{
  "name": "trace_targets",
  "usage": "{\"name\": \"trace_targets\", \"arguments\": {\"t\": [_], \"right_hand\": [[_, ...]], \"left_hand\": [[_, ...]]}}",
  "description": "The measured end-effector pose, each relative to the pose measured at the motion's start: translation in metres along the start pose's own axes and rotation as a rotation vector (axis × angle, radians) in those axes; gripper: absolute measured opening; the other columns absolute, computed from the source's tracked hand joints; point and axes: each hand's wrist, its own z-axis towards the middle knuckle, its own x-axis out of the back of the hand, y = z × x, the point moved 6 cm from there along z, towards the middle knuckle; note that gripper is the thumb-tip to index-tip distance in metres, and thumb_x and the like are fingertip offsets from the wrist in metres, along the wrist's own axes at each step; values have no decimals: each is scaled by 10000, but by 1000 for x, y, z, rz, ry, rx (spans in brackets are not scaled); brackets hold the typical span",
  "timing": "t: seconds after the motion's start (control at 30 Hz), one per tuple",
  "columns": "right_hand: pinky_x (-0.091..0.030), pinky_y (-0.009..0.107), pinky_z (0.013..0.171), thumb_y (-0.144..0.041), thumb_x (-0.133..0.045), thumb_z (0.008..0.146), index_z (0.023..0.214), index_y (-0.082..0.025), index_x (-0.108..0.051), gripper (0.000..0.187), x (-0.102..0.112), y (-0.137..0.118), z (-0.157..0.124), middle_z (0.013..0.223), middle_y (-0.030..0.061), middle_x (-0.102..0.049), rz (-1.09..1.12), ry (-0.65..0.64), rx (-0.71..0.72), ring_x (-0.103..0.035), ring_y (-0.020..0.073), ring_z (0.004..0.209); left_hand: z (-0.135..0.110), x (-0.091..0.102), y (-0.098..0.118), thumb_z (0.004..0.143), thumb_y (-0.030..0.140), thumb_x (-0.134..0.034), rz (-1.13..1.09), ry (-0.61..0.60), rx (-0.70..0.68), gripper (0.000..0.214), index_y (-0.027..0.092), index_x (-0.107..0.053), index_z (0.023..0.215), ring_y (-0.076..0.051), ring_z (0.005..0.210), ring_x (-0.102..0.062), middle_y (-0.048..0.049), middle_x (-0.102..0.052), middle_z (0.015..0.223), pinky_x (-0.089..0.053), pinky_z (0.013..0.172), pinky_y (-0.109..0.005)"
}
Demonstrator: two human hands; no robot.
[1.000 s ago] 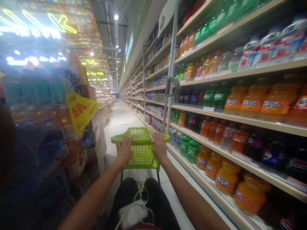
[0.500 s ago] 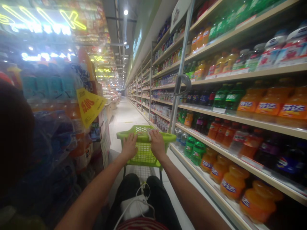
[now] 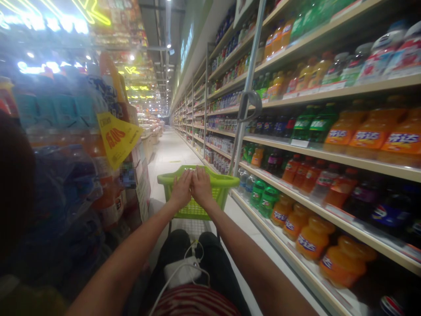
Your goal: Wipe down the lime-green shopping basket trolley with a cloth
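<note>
A lime-green plastic shopping cart (image 3: pixel 222 188) stands in front of me in a supermarket aisle. Both arms reach forward to its near rim. My left hand (image 3: pixel 182 189) rests on the rim with fingers curled over it. My right hand (image 3: pixel 201 187) lies right beside it, touching it, fingers also wrapped over the rim. In the earlier frames something small and white sat under the right fingers; I cannot make it out now. The basket's inside is mostly hidden behind the hands.
Long shelves of soft-drink bottles (image 3: pixel 329 145) run along the right, with orange bottles (image 3: pixel 311 241) low by the floor. A stacked display of wrapped bottles with a yellow price tag (image 3: pixel 116 138) crowds the left. A metal shelf post (image 3: pixel 245 101) stands beside the cart. The white-tiled aisle (image 3: pixel 171 153) stretches ahead.
My two hands have slid together along the cart's rim, from apart to side by side at its middle. The view has shifted slightly along the aisle.
</note>
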Motion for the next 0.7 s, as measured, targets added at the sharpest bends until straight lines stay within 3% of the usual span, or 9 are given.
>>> {"name": "trace_targets", "arguments": {"t": [0.17, 0.3, 0.37, 0.47, 0.57, 0.63, 0.7], "right_hand": [[-144, 558, 1037, -211, -475, 768, 1368, -101, -294, 636, 4, 15, -10, 1463, 166, -217, -21, -132, -21, -166, 299, 1345], [-179, 529, 1034, -242, -528, 719, 1379, -84, -243, 736, 6, 36, -22, 1438, 184, -271, 57, -83, -12, -239, 284, 1322], [-195, 516, 1030, -239, -521, 728, 1371, -99, -258, 708, 12, 49, -27, 1403, 176, -344, 96, 2, -49, -322, 276, 1283], [-189, 508, 1030, -219, -500, 754, 1274, -142, -418, 532, 20, 63, -31, 1304, 139, -488, 141, 96, -123, -436, 260, 1201], [-169, 514, 1032, -172, -467, 773, 1124, -185, -553, 362, 24, 60, -29, 1255, 95, -543, 173, 96, -112, -438, 247, 1201], [-158, 514, 1036, -141, -433, 782, 1131, -191, -555, 373, 25, 54, -25, 1274, 86, -530, 184, 82, -108, -414, 238, 1223], [-148, 507, 1046, -116, -413, 775, 1180, -179, -524, 425, 23, 50, -22, 1282, 90, -522, 195, 59, -124, -405, 229, 1230]], "left_hand": [[3, -4, 13, 720, 97, -371, -59, -138, -96, 674, 150, -248, 1381, -178, 1355, -200, -80, -223, 1477, -159, 1090, -462], [8, -6, 28, 716, 138, -393, -55, -174, -172, 703, 165, -209, 1394, -163, 1350, -212, -59, -227, 1477, -71, 1109, -446], [13, -7, 29, 747, 171, -383, -70, -174, -138, 683, 166, -182, 1400, -165, 1339, -240, -57, -273, 1461, -69, 1108, -453], [17, -9, 27, 819, 249, -344, -82, -159, -57, 597, 185, -197, 1394, -176, 1315, -295, -53, -360, 1420, -96, 1098, -484], [19, -4, 29, 850, 347, -351, -7, -71, -48, 541, 195, -279, 1364, -199, 1315, -290, -65, -356, 1423, -92, 1095, -493], [20, -2, 33, 854, 374, -361, 46, -30, -100, 529, 199, -313, 1350, -205, 1341, -228, -65, -296, 1453, -82, 1100, -474], [22, -5, 37, 859, 375, -356, 59, -68, -166, 529, 199, -304, 1356, -198, 1355, -189, -59, -261, 1469, -90, 1102, -459]]}}
